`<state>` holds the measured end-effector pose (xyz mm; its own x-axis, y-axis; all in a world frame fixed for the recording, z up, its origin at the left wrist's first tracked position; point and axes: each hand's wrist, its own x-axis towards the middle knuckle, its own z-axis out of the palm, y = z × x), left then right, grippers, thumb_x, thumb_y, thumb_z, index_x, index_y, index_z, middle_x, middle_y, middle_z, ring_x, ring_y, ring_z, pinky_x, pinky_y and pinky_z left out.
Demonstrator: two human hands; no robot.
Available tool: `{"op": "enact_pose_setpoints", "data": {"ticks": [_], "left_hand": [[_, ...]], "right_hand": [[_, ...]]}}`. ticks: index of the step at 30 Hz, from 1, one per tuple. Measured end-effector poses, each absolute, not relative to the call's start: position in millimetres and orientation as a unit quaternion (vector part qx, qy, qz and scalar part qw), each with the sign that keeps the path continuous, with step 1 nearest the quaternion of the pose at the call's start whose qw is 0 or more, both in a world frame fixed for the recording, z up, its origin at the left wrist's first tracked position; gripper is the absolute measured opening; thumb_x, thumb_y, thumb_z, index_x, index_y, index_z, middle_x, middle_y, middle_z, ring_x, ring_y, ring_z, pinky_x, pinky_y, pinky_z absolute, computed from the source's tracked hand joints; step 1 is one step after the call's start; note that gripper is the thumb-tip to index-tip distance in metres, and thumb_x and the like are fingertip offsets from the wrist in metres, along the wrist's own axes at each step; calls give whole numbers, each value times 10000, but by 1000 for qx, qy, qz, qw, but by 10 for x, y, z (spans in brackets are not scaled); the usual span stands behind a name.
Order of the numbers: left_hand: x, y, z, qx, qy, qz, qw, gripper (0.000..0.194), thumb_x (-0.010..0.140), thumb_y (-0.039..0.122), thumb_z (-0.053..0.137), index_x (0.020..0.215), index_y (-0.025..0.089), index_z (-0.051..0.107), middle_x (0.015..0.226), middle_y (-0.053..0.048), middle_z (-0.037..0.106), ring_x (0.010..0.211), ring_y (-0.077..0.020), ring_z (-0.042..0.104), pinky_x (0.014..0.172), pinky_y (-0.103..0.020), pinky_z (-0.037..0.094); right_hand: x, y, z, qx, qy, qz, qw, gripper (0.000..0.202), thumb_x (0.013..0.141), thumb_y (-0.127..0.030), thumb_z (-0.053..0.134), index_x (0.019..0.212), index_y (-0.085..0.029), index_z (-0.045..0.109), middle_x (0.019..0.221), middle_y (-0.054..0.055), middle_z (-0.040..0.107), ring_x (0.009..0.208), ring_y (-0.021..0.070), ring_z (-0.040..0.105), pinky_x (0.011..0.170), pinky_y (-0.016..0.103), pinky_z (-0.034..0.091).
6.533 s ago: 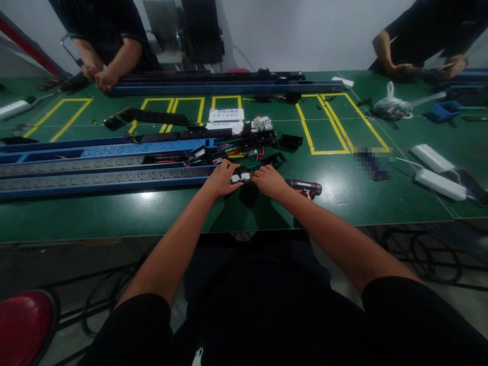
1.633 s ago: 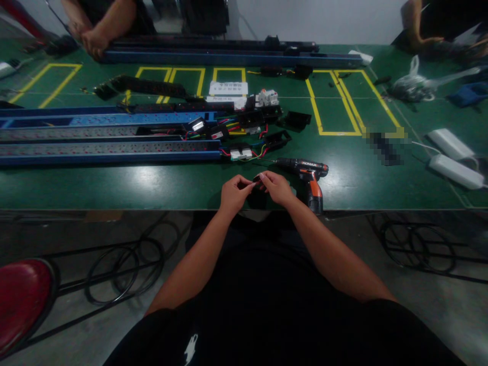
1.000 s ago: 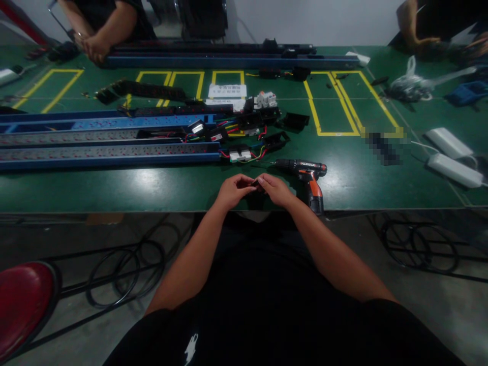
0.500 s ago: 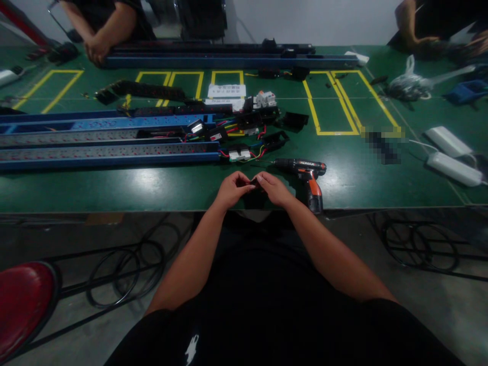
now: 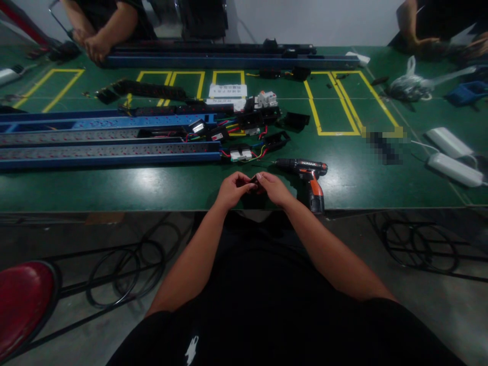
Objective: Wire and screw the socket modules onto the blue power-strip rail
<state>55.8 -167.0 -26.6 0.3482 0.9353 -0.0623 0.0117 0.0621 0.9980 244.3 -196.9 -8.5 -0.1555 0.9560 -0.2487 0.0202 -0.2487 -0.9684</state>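
Observation:
My left hand (image 5: 232,190) and my right hand (image 5: 275,188) meet just above the front edge of the green table (image 5: 183,190). Between their thumbs and fingertips they pinch a small dark part (image 5: 254,179), too dark and too covered to name. Close to my right hand lies a cordless drill (image 5: 305,170), black and orange, its bit pointing left. Beyond my hands, wires and a white connector (image 5: 241,154) come out of the end of a long blue power strip housing (image 5: 171,157).
More long blue housings (image 5: 229,61) lie at the back, near a co-worker's hands (image 5: 97,47). White adapters (image 5: 453,169) with a cable rest at the right. A plastic bag (image 5: 409,84) sits farther back. A red stool (image 5: 26,310) stands at lower left.
My hands stay together at the same place, with only a slight shift of the fingers around the small dark part. The co-worker's hands at the back left have moved slightly apart.

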Motion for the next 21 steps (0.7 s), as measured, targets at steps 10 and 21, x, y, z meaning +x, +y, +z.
{"op": "enact_pose_setpoints", "data": {"ticks": [10,21], "left_hand": [[536,-1660,-271,563,389,390,616,393,722,405,936,912,212,652,812,16,712,709,-146,686,712,-300,554],[555,-1703,-300,595,432,401,546,283,826,423,839,957,222,689,876,-2,732,763,-165,679,719,-302,540]], "right_hand": [[2350,-1997,-110,-501,-434,616,425,654,875,-797,634,1031,-162,627,952,42,657,830,82,601,730,185,532],[2362,-2025,-187,-484,-382,644,454,683,792,-758,752,1111,-161,658,991,47,665,879,72,600,830,203,582]]}}
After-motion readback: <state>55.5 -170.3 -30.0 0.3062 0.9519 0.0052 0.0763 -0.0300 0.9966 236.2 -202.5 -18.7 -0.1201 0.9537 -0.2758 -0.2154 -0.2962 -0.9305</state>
